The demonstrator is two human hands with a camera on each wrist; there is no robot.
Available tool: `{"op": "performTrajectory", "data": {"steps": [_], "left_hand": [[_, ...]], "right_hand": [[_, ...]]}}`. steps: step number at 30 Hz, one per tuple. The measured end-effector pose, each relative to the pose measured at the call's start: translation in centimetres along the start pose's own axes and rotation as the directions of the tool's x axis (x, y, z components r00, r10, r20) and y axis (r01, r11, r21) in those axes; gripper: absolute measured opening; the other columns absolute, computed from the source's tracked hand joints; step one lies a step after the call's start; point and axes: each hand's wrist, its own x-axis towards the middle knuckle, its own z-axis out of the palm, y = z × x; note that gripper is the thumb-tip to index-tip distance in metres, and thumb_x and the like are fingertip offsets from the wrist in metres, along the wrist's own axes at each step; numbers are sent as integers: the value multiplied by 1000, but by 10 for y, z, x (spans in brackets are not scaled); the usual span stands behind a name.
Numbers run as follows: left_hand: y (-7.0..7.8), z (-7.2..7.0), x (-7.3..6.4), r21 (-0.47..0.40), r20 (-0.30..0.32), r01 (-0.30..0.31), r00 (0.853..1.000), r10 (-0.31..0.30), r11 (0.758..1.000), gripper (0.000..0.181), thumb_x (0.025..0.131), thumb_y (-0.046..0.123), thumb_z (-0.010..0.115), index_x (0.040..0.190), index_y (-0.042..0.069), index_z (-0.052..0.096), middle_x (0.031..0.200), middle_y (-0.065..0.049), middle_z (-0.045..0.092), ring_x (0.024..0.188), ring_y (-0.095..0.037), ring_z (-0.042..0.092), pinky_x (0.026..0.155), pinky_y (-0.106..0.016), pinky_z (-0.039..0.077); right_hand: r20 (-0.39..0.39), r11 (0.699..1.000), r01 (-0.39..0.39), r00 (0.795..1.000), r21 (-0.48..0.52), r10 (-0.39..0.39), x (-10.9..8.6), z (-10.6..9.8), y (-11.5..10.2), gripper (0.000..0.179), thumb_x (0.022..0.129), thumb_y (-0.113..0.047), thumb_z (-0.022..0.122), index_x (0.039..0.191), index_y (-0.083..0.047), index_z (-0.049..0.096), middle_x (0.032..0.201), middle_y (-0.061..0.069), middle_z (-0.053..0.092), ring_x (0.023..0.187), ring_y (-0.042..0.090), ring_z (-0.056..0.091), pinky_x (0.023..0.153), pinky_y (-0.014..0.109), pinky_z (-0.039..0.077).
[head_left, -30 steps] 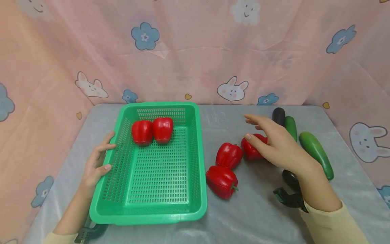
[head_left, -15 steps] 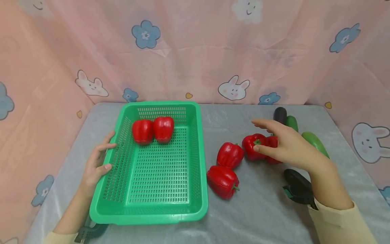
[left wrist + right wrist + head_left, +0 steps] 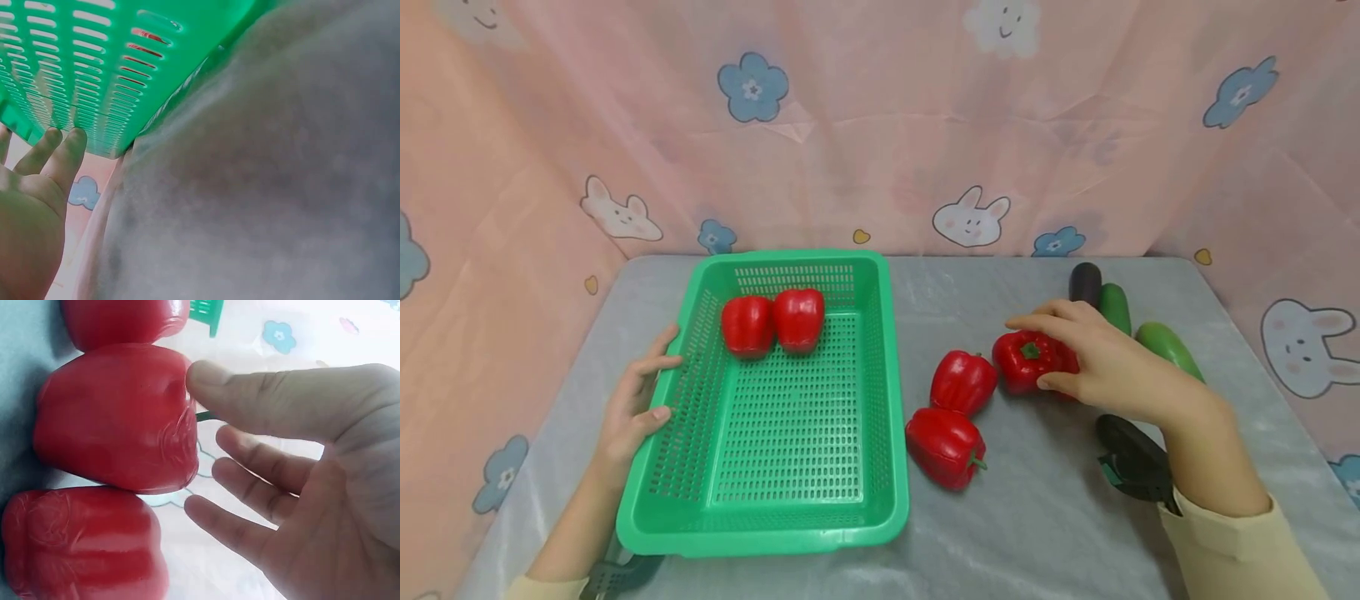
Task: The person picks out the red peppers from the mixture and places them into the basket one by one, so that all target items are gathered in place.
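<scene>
My left hand lies along the left side of a green slotted plastic basket. In the left wrist view its fairly straight fingers rest against the outer wall. Inside the basket's far left part sit two red bell peppers. Over to the right, my right hand is spread above a red bell pepper with a green stem, partly covering another pepper. The right wrist view has the thumb tip at the top edge of the middle pepper, with the other fingers apart from it.
Two more red peppers lie beside the basket's right wall. Beyond the right hand are a dark eggplant, a cucumber and a green elongated vegetable. Another dark vegetable lies near the right wrist. A pink patterned curtain surrounds the grey table.
The right hand first shifts right, uncovering the stemmed pepper and a second one beside it, then lowers closer over them with thumb and fingers nearer together. The left hand stays at the basket.
</scene>
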Motion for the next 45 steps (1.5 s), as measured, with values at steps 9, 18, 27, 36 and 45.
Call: {"op": "performTrajectory", "data": {"steps": [9,18,27,36,45], "left_hand": [[-1,-1,-2,5,2,-9,1000,9,1000,55,84,-13,50,139,-10,61,172,-13,43,163,-21,29,131,-34,16],[-2,-1,-4,-5,-9,-3,1000,3,1000,56,84,-13,50,139,-9,62,171,-12,44,163,-22,30,130,-32,18],[1,1,-4,-15,-23,30,999,-30,999,58,83,-13,49,139,-7,62,172,-12,42,163,-22,29,130,-32,18],[2,2,-3,-23,-22,44,999,-44,999,60,82,-13,46,140,-7,61,173,-13,41,164,-23,28,130,-32,19],[2,2,-2,-16,-22,48,999,-48,999,61,81,-13,46,140,-6,62,173,-12,41,164,-23,27,130,-32,18]], "right_hand": [[-11,1000,23,1000,18,-23,4,6,5,72,89,-4,87,154,-10,57,133,6,69,122,26,65,96,55,60],[55,999,-29,998,32,27,15,18,7,78,86,-16,91,156,-11,57,163,16,49,145,42,48,100,63,58],[48,998,-18,999,-63,21,20,31,11,89,84,-11,93,162,-12,51,176,18,27,154,47,38,102,62,56],[-48,991,19,999,-134,-25,22,38,19,89,81,0,91,160,-7,49,157,22,36,138,46,48,90,61,62],[-60,994,-3,998,-106,-3,24,38,23,86,83,-4,90,159,-6,50,143,19,49,127,42,55,91,60,62]]}}
